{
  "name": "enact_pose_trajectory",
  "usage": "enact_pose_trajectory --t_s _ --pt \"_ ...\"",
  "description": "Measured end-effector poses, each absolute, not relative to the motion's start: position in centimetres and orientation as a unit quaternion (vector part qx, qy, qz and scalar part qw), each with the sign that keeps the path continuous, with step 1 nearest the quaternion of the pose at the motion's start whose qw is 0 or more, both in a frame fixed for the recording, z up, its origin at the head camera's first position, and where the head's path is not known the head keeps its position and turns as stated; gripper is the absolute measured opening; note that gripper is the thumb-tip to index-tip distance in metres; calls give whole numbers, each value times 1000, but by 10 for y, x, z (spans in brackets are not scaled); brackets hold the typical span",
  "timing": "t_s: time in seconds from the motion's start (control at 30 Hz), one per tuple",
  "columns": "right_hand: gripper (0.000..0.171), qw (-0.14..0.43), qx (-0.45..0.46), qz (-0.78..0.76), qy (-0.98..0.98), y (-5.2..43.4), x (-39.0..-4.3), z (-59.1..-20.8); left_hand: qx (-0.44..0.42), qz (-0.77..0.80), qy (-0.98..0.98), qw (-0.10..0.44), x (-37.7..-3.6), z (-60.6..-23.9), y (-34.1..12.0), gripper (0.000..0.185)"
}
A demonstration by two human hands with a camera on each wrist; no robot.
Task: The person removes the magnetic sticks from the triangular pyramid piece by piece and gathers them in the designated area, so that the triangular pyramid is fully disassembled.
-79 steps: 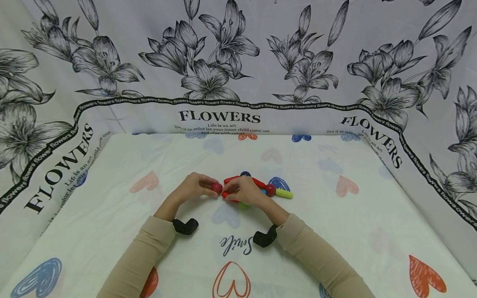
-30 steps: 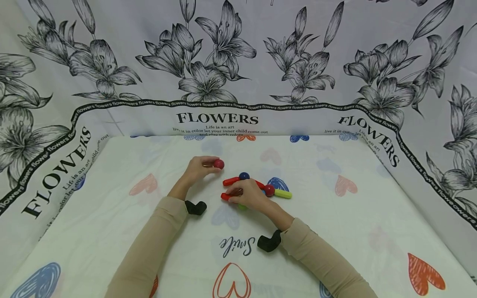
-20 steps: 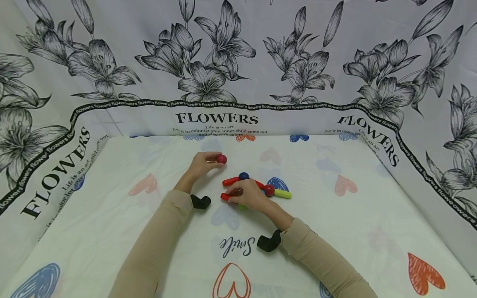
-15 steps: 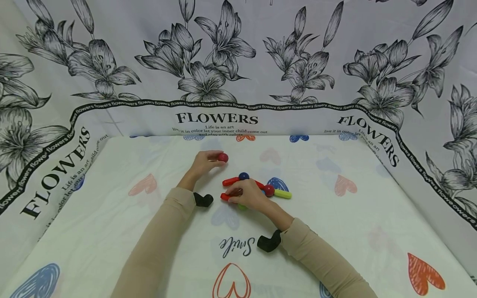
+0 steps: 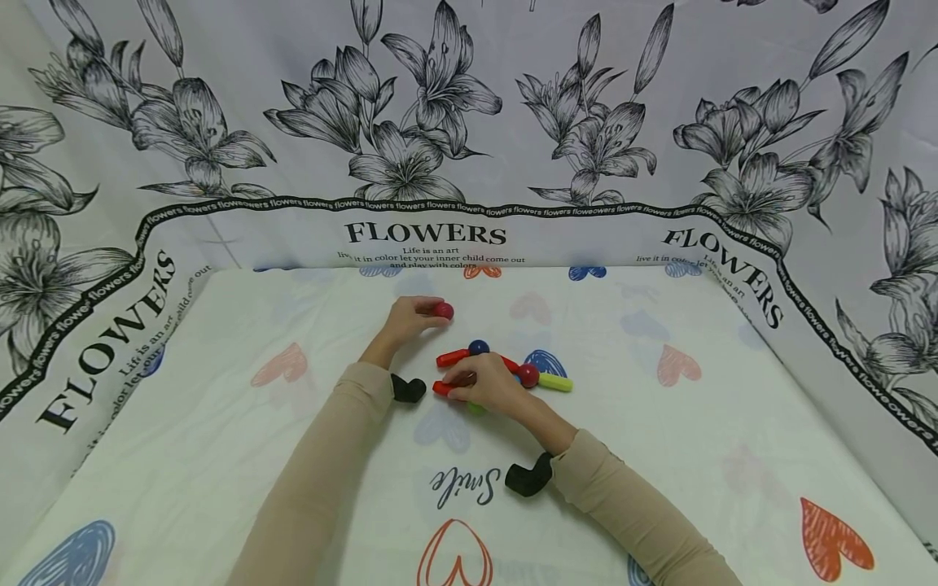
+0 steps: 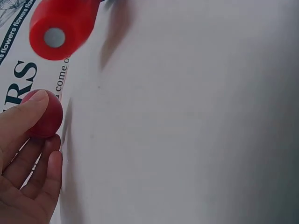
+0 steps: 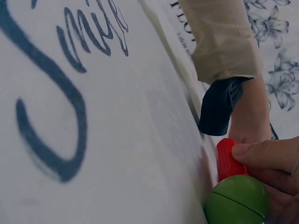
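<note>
In the head view my left hand (image 5: 406, 320) holds a dark red ball (image 5: 444, 311) beyond the cluster of toy pieces; the left wrist view shows the thumb and fingers pinching it. My right hand (image 5: 487, 384) pinches a red stick (image 7: 226, 158) that touches a green ball (image 7: 238, 200). Around that hand lie a dark blue ball (image 5: 479, 347), another red stick (image 5: 452, 357), a second red ball (image 5: 528, 374) and a yellow-green stick (image 5: 555, 382). A red stick end (image 6: 63, 28) with a silvery disc shows large in the left wrist view. The right hand hides part of the cluster.
A white cloth with printed hearts covers the table (image 5: 659, 456). Behind it hangs a flower-printed curtain (image 5: 572, 236). Black wrist devices (image 5: 529, 476) sit below both hands.
My left hand has carried the dark red ball away from the right hand's red stick, toward the far side, then slightly rightward. The right hand stays almost still on its stick.
</note>
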State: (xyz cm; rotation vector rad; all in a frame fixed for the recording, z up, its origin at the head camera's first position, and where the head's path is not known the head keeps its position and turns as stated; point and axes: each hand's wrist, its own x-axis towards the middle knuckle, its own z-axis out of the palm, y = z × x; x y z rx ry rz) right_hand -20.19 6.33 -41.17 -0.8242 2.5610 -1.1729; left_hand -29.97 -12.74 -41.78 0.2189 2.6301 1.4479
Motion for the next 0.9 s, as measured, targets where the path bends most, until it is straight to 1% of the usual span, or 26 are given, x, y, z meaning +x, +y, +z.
enact_pose_trajectory --t_s 0.3,0.6,0.9 --pt "19 106 -277 -400 867 63 -200 -412 63 453 886 74 -302 -420 -126 49" --pt "18 101 -281 -413 860 64 -200 -412 73 465 879 77 -303 -423 -127 51" --pt "19 54 -282 -421 860 71 -198 -409 81 464 879 76 -300 -422 -129 52"
